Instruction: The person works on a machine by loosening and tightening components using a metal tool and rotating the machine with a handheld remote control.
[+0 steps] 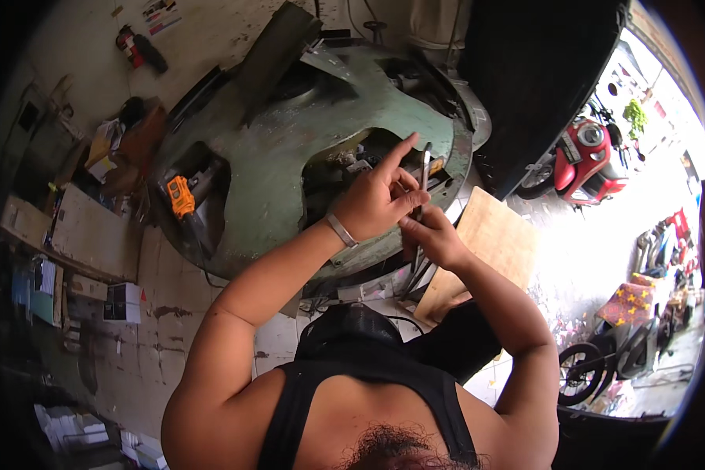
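Note:
A slender grey metal rod-like tool (425, 166) stands nearly upright in front of me; its exact kind is not clear. My left hand (372, 200), with a light band on the wrist, closes its thumb and curled fingers at the tool's middle while its index finger points out straight. Just below, my right hand (437, 236) wraps its fingers round the lower part, which they partly hide. Both hands are over the near right edge of a large, round, green metal machine top (266, 184) with big cut-out openings. Inside the opening behind my hands, dark parts show.
An orange push-button control box (181, 196) lies at the machine's left opening. A wooden board (486, 243) leans at the right, near a dark panel (540, 78). Farther right stands a red scooter (591, 160). Boxes (122, 303) and a cabinet (94, 231) line the left.

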### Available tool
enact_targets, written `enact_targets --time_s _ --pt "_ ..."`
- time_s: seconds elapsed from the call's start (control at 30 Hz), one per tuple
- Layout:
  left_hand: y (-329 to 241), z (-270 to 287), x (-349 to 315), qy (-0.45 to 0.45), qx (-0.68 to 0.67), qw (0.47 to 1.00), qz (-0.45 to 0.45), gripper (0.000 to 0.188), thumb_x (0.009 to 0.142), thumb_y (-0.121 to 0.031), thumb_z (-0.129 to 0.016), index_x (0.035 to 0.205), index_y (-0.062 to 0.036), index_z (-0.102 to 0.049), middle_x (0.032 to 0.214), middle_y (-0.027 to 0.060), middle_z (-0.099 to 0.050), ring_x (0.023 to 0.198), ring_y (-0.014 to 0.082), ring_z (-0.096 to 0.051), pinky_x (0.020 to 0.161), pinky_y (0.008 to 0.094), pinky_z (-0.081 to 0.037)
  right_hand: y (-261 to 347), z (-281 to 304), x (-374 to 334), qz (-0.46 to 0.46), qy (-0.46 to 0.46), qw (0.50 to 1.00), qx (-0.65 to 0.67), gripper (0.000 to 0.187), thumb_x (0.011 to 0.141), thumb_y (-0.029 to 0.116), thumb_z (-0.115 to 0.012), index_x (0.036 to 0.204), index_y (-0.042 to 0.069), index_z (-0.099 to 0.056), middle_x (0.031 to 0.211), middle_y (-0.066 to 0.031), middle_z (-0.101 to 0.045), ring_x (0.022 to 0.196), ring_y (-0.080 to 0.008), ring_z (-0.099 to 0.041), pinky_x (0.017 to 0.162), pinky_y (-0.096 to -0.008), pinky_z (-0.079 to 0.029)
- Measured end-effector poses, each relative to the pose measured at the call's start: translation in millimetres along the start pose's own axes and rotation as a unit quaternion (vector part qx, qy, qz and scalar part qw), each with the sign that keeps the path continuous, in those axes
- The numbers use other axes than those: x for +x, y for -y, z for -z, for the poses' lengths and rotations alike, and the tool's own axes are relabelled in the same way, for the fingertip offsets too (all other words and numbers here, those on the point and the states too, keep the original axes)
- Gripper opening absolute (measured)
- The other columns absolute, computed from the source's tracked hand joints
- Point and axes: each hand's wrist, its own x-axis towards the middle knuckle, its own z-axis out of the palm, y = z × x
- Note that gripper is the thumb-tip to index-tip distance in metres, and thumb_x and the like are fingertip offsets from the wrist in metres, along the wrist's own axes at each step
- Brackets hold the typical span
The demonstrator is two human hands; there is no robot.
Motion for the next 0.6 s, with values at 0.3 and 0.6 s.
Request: enact_targets --time_s 0.3,0.6 --pt "64.5 299.3 -96.3 -0.354 0.554 0.736 0.16 0.083 0.085 -0.043 -0.078 0.153 -0.0089 -0.043 0.124 0.0152 -0.066 0.123 0.0347 -0.058 0.109 0.045 -0.044 9.7 46.7 -23.6 -0.032 -0.225 0.972 0.051 0.019 0.106 0.023 -0.056 0.109 0.007 -0.065 0.062 0.0097 -0.036 0.049 -0.0028 -0.034 0.045 -0.0226 -0.028" --pt "87.5 434.3 -168.4 -0.363 0.49 0.57 0.551 0.098 0.085 -0.076 -0.058 0.157 -0.011 -0.04 0.154 0.0168 -0.05 0.145 0.0382 -0.043 0.118 0.0501 -0.036 -5.9 89.2 -52.4 -0.007 -0.287 0.944 0.161 0.018 0.108 0.022 -0.053 0.111 0.006 -0.06 0.063 0.0111 -0.03 0.045 0.0008 -0.023 0.039 -0.0205 -0.017"
